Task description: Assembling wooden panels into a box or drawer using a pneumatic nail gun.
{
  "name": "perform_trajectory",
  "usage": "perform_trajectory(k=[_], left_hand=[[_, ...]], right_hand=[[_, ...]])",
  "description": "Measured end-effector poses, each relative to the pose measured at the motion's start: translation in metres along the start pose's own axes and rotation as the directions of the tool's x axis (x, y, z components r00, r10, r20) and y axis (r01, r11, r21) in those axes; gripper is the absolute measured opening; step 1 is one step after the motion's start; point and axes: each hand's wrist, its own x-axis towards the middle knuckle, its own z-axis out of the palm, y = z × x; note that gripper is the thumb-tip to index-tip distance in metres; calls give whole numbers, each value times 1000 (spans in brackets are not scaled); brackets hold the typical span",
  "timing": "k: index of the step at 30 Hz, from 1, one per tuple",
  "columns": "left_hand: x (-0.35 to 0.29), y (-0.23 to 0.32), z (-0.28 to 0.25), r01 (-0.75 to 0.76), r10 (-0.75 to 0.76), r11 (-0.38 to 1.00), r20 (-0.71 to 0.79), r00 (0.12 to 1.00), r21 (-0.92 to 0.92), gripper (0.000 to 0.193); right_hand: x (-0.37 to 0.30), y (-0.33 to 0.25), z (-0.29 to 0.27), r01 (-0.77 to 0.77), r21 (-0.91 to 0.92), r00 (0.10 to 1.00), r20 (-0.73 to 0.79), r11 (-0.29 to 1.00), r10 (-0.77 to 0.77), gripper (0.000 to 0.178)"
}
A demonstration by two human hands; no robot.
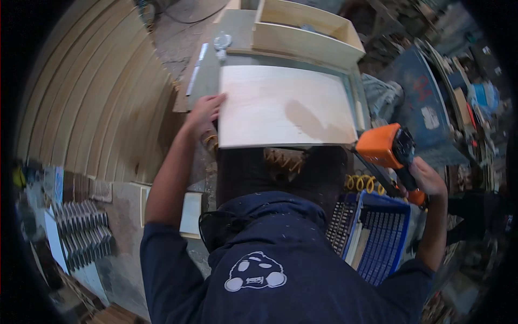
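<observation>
A pale rectangular wooden panel (259, 102) lies on the workbench just beyond my lap. My left hand (206, 112) grips its left edge, with the fingertips at the edge. In my right hand (429, 177) is an orange and black nail gun (380, 147), held by its handle. The nose of the tool points left, at the panel's near right corner; whether it touches the wood I cannot tell. A shadow falls across the panel's right half.
Behind the panel stands an open wooden box (307, 44). Tall stacked boards (91, 97) rise at the left. A blue plastic basket (408, 209) and a yellow coiled hose (362, 182) sit below the nail gun. Stacked metal pieces (83, 235) lie at lower left.
</observation>
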Motion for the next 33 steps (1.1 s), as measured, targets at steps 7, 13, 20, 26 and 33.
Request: perform_trajectory(k=[7, 13, 20, 26, 33], left_hand=[[66, 31, 53, -136, 95, 942, 145, 985, 307, 50], [62, 7, 29, -504, 439, 763, 248, 864, 404, 77], [-31, -25, 15, -602, 538, 267, 402, 741, 753, 76], [-7, -50, 18, -620, 751, 71, 367, 549, 782, 65], [-4, -39, 15, -623, 714, 149, 352, 605, 768, 54]], right_hand=[[45, -39, -1, -13, -72, 995, 100, 997, 20, 62], [126, -97, 2, -64, -183, 975, 200, 981, 100, 57], [217, -151, 35, -47, -212, 954, 279, 976, 106, 64], [260, -171, 60, -109, -307, 920, 330, 946, 213, 70], [278, -179, 63, -153, -314, 919, 304, 937, 252, 70]])
